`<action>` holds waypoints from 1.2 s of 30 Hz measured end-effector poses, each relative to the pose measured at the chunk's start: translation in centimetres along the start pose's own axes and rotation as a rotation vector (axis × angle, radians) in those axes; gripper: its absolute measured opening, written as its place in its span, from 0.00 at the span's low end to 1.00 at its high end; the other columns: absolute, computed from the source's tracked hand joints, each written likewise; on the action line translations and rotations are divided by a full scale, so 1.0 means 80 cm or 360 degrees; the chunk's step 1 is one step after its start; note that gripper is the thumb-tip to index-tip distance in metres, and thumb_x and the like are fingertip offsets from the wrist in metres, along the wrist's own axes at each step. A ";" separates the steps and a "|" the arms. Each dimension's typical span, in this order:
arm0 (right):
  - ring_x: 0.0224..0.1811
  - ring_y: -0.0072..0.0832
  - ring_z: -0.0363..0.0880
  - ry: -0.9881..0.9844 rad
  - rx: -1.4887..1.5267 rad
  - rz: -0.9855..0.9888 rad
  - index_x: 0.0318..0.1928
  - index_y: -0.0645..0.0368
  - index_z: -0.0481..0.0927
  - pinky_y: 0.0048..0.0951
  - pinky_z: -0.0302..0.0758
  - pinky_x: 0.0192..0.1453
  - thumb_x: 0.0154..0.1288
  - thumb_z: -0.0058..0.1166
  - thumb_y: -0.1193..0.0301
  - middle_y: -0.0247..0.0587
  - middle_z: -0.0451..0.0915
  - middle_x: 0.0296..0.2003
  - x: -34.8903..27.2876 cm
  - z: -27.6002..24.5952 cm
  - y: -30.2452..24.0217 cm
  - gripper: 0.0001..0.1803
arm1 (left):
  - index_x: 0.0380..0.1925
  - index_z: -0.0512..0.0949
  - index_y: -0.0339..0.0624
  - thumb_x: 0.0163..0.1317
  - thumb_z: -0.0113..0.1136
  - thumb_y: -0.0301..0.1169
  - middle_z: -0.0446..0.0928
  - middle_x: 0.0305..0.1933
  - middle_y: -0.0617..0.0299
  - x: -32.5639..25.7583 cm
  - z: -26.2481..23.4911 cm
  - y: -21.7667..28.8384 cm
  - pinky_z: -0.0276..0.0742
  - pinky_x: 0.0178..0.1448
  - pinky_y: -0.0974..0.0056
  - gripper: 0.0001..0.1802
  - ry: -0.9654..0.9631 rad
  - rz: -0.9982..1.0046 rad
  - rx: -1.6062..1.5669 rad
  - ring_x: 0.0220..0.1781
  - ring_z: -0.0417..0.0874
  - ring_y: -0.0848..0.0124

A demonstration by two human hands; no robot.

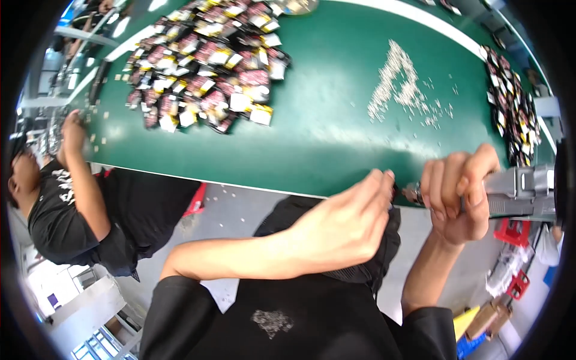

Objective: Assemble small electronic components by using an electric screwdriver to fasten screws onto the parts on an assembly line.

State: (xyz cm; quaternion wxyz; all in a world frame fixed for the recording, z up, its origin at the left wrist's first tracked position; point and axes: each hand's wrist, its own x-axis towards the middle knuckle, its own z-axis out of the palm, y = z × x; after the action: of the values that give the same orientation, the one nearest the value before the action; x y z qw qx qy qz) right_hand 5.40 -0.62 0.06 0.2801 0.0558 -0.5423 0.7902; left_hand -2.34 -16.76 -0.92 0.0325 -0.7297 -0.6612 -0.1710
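Note:
My left hand (354, 222) reaches over the table's near edge with its fingers and thumb pinched together. Something small and dark shows at those fingertips, too blurred to name. Just to its right, my right hand (459, 192) is wrapped round a silver-grey metal tool (523, 187) with a ridged side, which extends to the right. A narrow metallic end (411, 192) sticks out on the left of this fist, pointing toward my left fingertips. Most of the grip is hidden behind the fingers. Beyond the hands, many small pale pieces (393, 75) lie scattered on the green table (324, 90).
A large heap of small black items with pink, yellow and white faces (207, 66) covers the table's far left. More such items (513, 108) line the right side. Another person (90, 210) stands at the left, one hand by the table. Red plastic items (513, 231) are below right.

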 end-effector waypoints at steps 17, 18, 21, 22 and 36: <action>0.10 0.16 0.54 0.0630 0.0644 -0.0141 0.40 0.59 0.66 0.21 0.60 0.19 0.70 0.41 0.67 0.27 0.56 0.12 -0.049 -0.045 -0.007 0.07 | 0.51 0.73 0.37 0.57 0.56 0.20 0.71 0.58 0.51 -0.050 -0.096 -0.153 0.64 0.64 0.53 0.19 0.0451 -0.0912 0.0691 0.60 0.70 0.52; 0.10 0.17 0.54 0.0641 0.0674 -0.0117 0.39 0.59 0.66 0.22 0.60 0.19 0.70 0.41 0.68 0.27 0.57 0.12 -0.047 -0.045 -0.002 0.07 | 0.49 0.75 0.37 0.55 0.58 0.19 0.72 0.57 0.52 -0.039 -0.092 -0.137 0.66 0.62 0.53 0.19 0.0443 -0.0843 0.0546 0.58 0.71 0.52; 0.10 0.18 0.55 0.0727 0.0815 -0.0118 0.39 0.59 0.66 0.24 0.62 0.20 0.70 0.40 0.68 0.28 0.57 0.12 -0.050 -0.046 0.001 0.07 | 0.43 0.77 0.38 0.48 0.63 0.18 0.75 0.49 0.54 0.001 -0.055 -0.099 0.72 0.54 0.56 0.19 0.0377 -0.0595 0.0183 0.50 0.76 0.55; 0.10 0.18 0.55 0.0767 0.0820 -0.0132 0.38 0.59 0.66 0.24 0.62 0.20 0.70 0.40 0.68 0.28 0.58 0.12 -0.052 -0.046 0.001 0.07 | 0.42 0.77 0.37 0.47 0.64 0.18 0.75 0.48 0.54 0.014 -0.043 -0.090 0.73 0.52 0.56 0.18 0.0296 -0.0544 0.0058 0.49 0.77 0.55; 0.10 0.19 0.58 0.0656 0.0853 -0.0198 0.39 0.58 0.67 0.25 0.64 0.21 0.69 0.38 0.68 0.28 0.59 0.12 -0.068 -0.062 -0.005 0.07 | 0.33 0.67 0.33 0.54 0.53 0.16 0.71 0.33 0.53 0.057 -0.004 -0.092 0.72 0.36 0.60 0.08 0.0205 -0.0417 0.0016 0.32 0.74 0.59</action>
State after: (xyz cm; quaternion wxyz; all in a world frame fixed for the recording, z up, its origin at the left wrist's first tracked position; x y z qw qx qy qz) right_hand 11.25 1.80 -3.74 0.4067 -0.0005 -0.2430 0.8806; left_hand -9.26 -11.60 -0.58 0.0559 -0.6245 -0.7482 -0.2169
